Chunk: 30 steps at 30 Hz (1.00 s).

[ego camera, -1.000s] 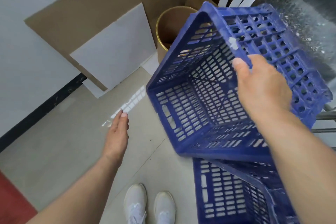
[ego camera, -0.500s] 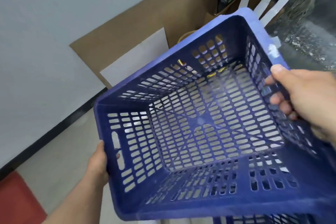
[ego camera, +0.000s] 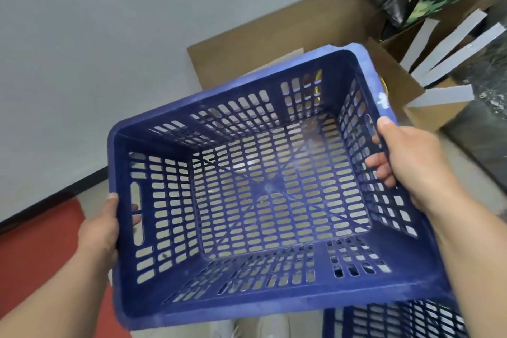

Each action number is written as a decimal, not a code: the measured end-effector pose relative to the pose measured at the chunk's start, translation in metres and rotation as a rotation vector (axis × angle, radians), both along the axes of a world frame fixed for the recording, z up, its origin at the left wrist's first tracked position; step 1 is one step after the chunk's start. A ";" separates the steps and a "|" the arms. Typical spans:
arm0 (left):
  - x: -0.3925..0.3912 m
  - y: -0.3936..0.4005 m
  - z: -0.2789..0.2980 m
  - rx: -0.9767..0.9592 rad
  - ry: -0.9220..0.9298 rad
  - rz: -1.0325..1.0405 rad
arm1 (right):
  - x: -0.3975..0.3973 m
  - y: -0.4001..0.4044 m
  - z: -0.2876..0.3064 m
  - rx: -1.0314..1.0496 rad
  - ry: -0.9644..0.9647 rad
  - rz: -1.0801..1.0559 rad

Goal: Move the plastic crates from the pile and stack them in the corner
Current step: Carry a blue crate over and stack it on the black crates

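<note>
I hold a blue perforated plastic crate (ego camera: 263, 195) in the air with its open top facing me, filling the middle of the head view. My left hand (ego camera: 100, 230) grips its left rim, thumb on top and fingertips showing through the handle slot. My right hand (ego camera: 406, 162) grips the right wall, thumb on the rim and fingers curled inside. Below the held crate, at the bottom right, part of another blue crate (ego camera: 395, 320) shows.
A white wall with a black skirting (ego camera: 49, 200) runs on the left. Brown cardboard sheets (ego camera: 274, 35) lean behind the crate. An open cardboard box (ego camera: 406, 90) with grey strips stands at the right. A red floor patch (ego camera: 41, 244) lies bottom left.
The crate has come lower and more level in front of me. My left hand, free a second ago, now grips the left rim. The view has tilted up toward the wall.
</note>
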State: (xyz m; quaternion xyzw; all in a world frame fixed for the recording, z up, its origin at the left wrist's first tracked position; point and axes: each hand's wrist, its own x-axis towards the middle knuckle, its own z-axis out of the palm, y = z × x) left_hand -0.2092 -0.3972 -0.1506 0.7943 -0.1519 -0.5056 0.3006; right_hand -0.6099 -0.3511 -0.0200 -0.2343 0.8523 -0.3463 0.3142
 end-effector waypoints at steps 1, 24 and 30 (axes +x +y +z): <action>0.014 0.004 0.005 -0.018 -0.014 0.020 | 0.010 -0.001 -0.002 0.002 -0.010 0.019; 0.470 0.203 0.027 0.000 -0.126 0.359 | 0.431 0.078 -0.069 0.177 -0.289 0.361; 0.581 0.241 0.020 0.017 -0.128 0.380 | 0.556 0.098 -0.090 0.185 -0.254 0.423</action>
